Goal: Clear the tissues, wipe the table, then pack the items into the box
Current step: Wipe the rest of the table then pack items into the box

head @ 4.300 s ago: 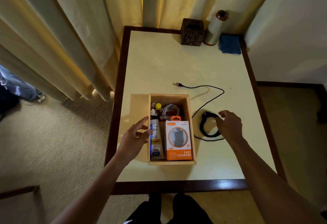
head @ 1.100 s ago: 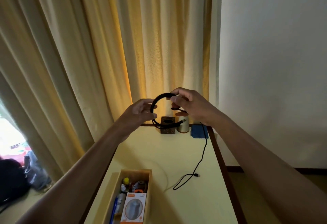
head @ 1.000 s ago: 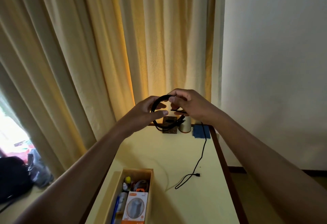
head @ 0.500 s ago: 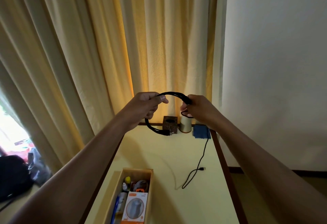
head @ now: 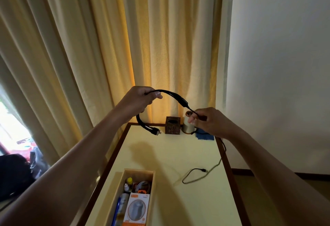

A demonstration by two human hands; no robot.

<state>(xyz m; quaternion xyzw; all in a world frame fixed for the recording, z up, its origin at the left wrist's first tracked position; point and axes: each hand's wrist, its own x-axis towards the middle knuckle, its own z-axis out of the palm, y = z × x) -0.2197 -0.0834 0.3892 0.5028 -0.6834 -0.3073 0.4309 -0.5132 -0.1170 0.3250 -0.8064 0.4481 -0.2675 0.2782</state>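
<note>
Curtain [head: 89, 47]: yellow-cream folds filling the upper left and centre of the frame, backlit in the middle.
Wall [head: 276, 65]: plain and pale, all down the right side.
Table [head: 178, 154]: cream top with a dark brown edge, running from the bottom centre up to the curtain.
Box [head: 153, 190]: open wooden tray at the bottom centre, long axis running up the frame. It holds an orange-and-white charger pack [head: 136, 209], a tube [head: 122, 206] along the pack's left side, a yellow-capped bottle [head: 129, 181] and a coiled white cord [head: 142, 185] at the far end.
Cable [head: 175, 95]: black, held in the air at mid-frame above the table's far end. The thick part arches left to right between the hands. One plug hangs below the left hand and points right. The thin tail drops from the right hand along the table's right edge – its plug end lies on the tabletop, pointing right.
Left hand [head: 138, 100]: fingers curled round the thick part, thumb laid on top.
Right hand [head: 209, 121]: thumb and forefinger pinch the thin part; the other fingers are curled in.
Far end of the table: a dark carved tissue holder [head: 172, 125], a pale cylinder [head: 188, 127] just to its right, then a blue cloth [head: 205, 136] – partly hidden behind the right hand.
</note>
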